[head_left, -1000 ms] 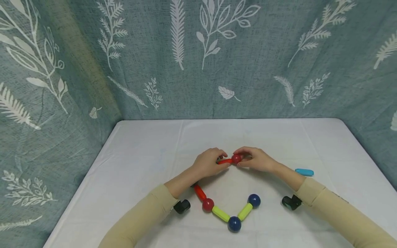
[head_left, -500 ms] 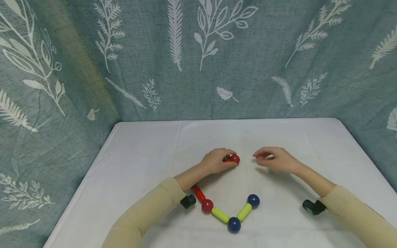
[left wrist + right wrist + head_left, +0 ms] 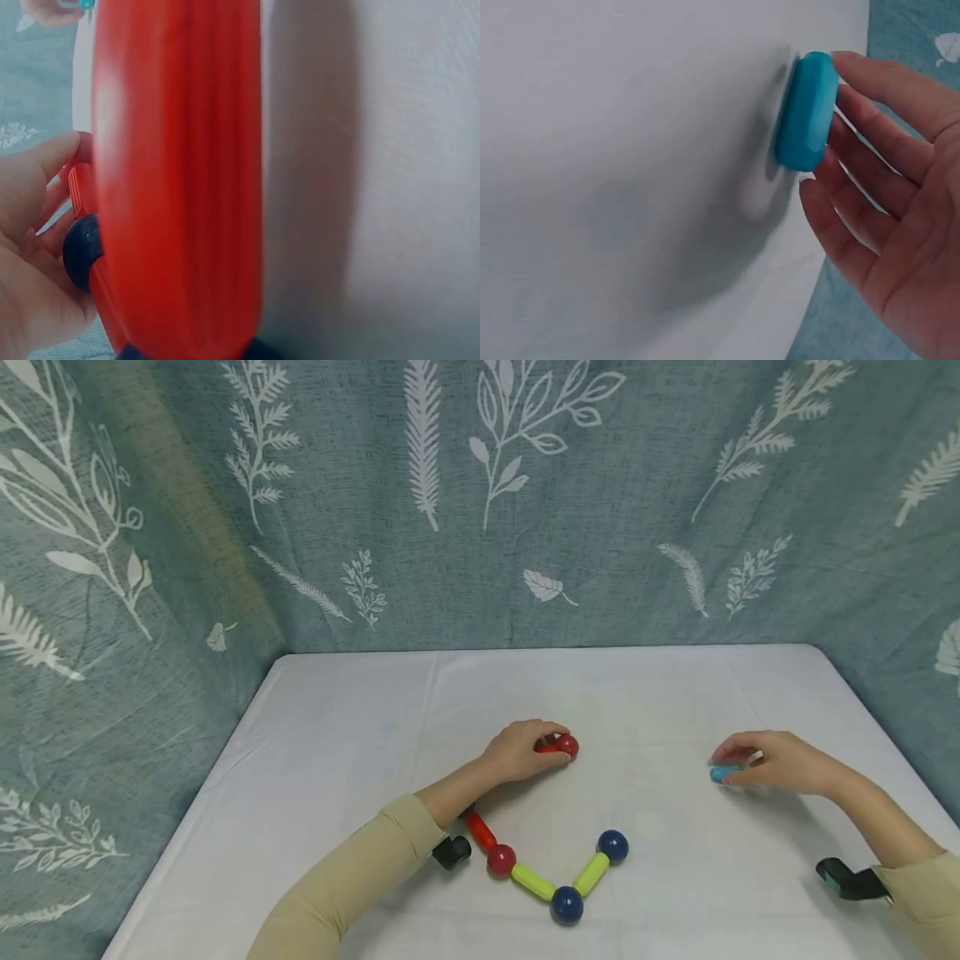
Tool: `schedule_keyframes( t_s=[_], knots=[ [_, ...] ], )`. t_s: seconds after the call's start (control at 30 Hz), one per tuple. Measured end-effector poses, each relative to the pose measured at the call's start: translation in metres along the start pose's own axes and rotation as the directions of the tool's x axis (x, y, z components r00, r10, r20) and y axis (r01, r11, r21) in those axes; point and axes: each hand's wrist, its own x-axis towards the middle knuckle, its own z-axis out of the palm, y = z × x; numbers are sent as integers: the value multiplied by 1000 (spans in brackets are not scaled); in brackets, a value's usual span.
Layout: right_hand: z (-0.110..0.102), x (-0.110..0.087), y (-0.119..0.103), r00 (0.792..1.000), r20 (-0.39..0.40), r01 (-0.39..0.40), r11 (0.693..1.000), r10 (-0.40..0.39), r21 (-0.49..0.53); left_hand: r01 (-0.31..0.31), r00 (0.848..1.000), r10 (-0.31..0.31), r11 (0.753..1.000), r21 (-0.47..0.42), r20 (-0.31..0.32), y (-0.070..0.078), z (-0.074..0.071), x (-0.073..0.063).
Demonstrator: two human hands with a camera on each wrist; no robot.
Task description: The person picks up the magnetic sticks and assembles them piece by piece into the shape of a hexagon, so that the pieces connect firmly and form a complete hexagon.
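My left hand (image 3: 525, 750) pinches a red ball (image 3: 568, 746) at the far end of a chain of balls and rods. Beneath that hand, the left wrist view shows a dark blue ball (image 3: 81, 251) between red rods, one large red rod (image 3: 180, 172) filling the foreground. The chain runs on through a red rod (image 3: 480, 832), another red ball and two yellow-green rods joined by a dark blue ball (image 3: 566, 905). On the right, my right hand (image 3: 783, 762) is around a light blue rod (image 3: 808, 112), thumb tip at one end, fingers loosely bent behind it.
A dark blue ball (image 3: 612, 846) forms the chain's near right end. Black wrist cameras project below both forearms, the right one (image 3: 847, 878) close over the white cloth (image 3: 675, 693). A patterned green curtain (image 3: 615, 568) stands behind the table and along its left side.
My right hand has let go of the red ball and moved right to the light blue rod. My left hand has slid along the red rod to the ball, keeping hold.
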Motion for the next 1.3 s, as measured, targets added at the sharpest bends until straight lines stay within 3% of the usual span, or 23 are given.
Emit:
schedule_keyframes(
  t_s=[0.23, 0.63, 0.8, 1.2, 1.3],
  knots=[
    [14, 4, -1, 999, -37, 15, 1000, -15, 10, 8, 1000, -8, 1000, -2, -6, -2, 1, -1],
    [51, 69, -62, 990, -85, 118, 990, -112, 74, -3, 1000, 2, 1000, -5, -29, -1, 1, -2],
    [63, 87, -76, 989, -87, 126, 988, -118, 93, -2, 999, 2, 1000, -14, -34, -1, 1, -2],
    [75, 101, -88, 992, -83, 104, 985, -94, 134, 5, 1000, -5, 1000, -11, -23, -1, 3, -3],
    [76, 101, -88, 990, -88, 117, 987, -107, 114, 26, 1000, -26, 999, 45, -1, 5, 2, -7]
  ],
)
